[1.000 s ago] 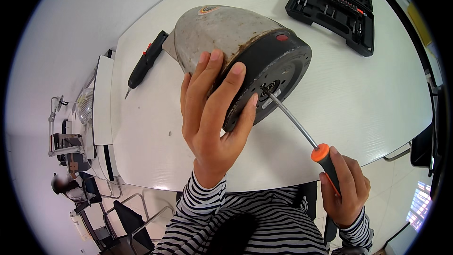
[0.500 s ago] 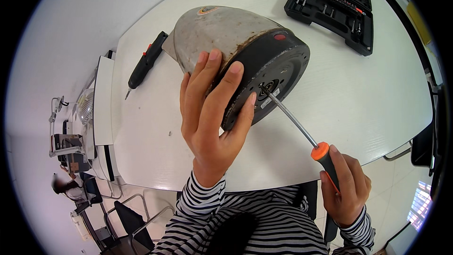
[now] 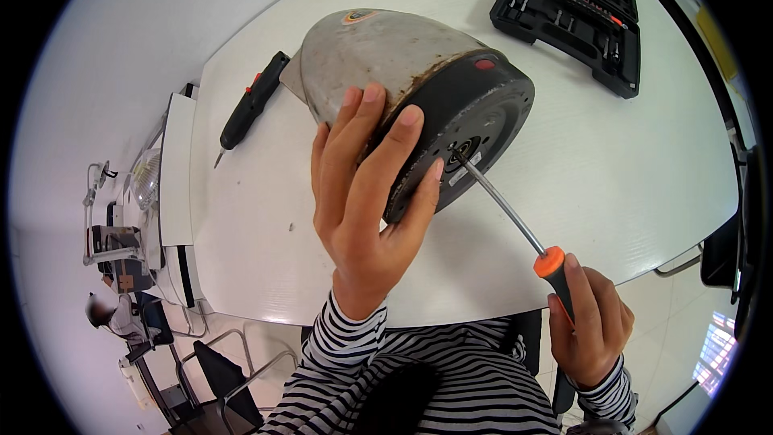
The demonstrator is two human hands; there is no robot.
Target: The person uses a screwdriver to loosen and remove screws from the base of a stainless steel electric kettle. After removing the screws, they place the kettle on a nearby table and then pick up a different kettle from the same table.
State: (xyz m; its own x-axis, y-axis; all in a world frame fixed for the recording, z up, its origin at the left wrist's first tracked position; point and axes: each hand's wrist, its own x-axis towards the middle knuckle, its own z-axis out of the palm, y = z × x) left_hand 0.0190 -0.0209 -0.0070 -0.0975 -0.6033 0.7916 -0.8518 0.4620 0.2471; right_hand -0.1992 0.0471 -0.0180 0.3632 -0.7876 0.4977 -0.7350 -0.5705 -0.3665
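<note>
A worn, rust-marked steel kettle [image 3: 378, 52] lies on its side on the white table [image 3: 644, 193], its black base [image 3: 495, 113] facing me at an angle. My left hand [image 3: 366, 201] is wrapped over the lower left of the base and body, holding them. My right hand [image 3: 592, 318] grips a long screwdriver [image 3: 547, 262] by its orange and black handle; the shaft runs up to a hole beside the central connector ring of the base, where its tip rests. The kettle's far side and the fingertips under my right hand's grip are hidden.
A black cordless screwdriver [image 3: 245, 113] lies left of the kettle. An open black bit case [image 3: 564, 16] sits at the back right. Chairs [image 3: 225, 383] and a lamp-like apparatus [image 3: 145, 177] stand beyond the left edge, where another person [image 3: 113, 318] sits in the background.
The view and objects have shifted very slightly. My hands keep the same grips, and the screwdriver stays in the base with almost no visible movement.
</note>
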